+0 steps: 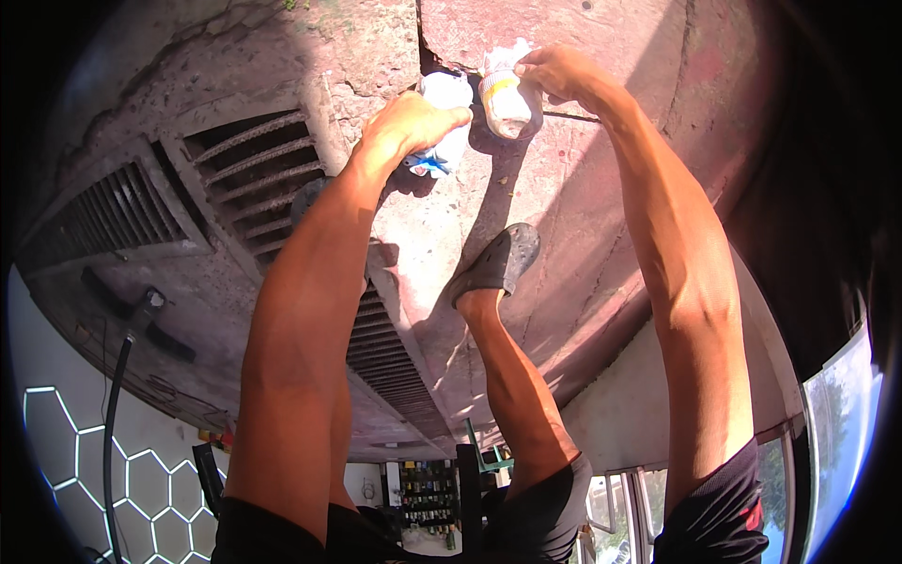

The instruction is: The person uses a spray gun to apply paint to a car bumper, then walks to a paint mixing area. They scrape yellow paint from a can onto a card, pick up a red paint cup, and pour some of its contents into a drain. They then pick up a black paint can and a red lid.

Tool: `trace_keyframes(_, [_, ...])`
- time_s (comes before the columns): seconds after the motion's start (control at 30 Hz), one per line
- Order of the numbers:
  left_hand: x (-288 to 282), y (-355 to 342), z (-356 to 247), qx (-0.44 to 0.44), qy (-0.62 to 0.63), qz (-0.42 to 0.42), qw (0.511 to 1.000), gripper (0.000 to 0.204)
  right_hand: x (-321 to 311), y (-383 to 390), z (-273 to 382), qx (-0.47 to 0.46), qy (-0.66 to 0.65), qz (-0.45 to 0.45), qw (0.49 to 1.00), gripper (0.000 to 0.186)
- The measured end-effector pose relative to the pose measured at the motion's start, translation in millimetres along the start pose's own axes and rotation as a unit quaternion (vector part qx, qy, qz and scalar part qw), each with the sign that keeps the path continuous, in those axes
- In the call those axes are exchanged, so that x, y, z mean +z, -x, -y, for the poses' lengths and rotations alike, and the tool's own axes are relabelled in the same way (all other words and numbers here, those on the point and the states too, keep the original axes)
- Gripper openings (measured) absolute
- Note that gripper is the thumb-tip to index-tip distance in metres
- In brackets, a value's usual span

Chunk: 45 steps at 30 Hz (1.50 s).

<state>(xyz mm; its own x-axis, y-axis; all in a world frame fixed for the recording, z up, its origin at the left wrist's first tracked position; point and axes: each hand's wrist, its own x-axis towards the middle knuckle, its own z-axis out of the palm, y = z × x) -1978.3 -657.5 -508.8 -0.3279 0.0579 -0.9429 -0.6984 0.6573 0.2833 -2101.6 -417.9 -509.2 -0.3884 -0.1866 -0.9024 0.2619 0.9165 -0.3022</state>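
My left hand [411,124] is closed round a white plastic package [449,148] with blue markings, close above the sunlit pavement. Part of the package is hidden under my fingers and thumb. To its right, my right hand [564,75] grips the side of a clear jar [510,108] near its top. The jar has a yellow band round its neck and something pale inside, and crumpled white material [508,54] shows at its top. A small gap separates the package from the jar. Whether either one rests on the ground, I cannot tell.
Cracked reddish concrete [573,197] lies beneath, with a dark gap beside the package. Metal drain grates [254,174] run along the left. My foot in a dark clog [507,258] stands below the jar. A floor tool with a black hose [146,310] lies at far left.
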Motion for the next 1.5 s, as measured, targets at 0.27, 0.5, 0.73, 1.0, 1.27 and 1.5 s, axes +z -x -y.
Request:
trace_keyframes(0.27, [21.1,33.1,3.6,0.046,-0.022,-0.107,0.993,0.095,10.2,28.2,-5.2,-0.024,0.017,-0.034,0.999,0.048])
trace_keyframes(0.5, [37.7,76.3,25.4,0.083,0.039,-0.138,0.986,0.097,46.9,95.1,-2.0,-0.033,-0.055,-0.077,0.995,0.034])
trace_keyframes(0.73, [68.1,138.9,47.2,0.179,0.139,-0.2,0.953,0.093,108.0,161.4,-41.6,-0.194,0.007,-0.24,0.951,0.023])
trace_keyframes(1.0, [68.6,290.6,20.2,0.123,0.15,-0.316,0.929,0.082,118.8,314.6,-41.8,-0.237,-0.091,-0.308,0.917,0.038])
trace_keyframes(1.27, [64.1,437.4,14.6,0.212,0.343,-0.455,0.794,0.082,64.1,462.1,10.1,-0.317,-0.026,-0.319,0.893,0.039])
trace_keyframes(1.5, [81.0,576.1,25.7,0.124,0.421,-0.586,0.681,0.075,15.9,551.0,52.1,-0.282,-0.128,-0.329,0.892,0.025])
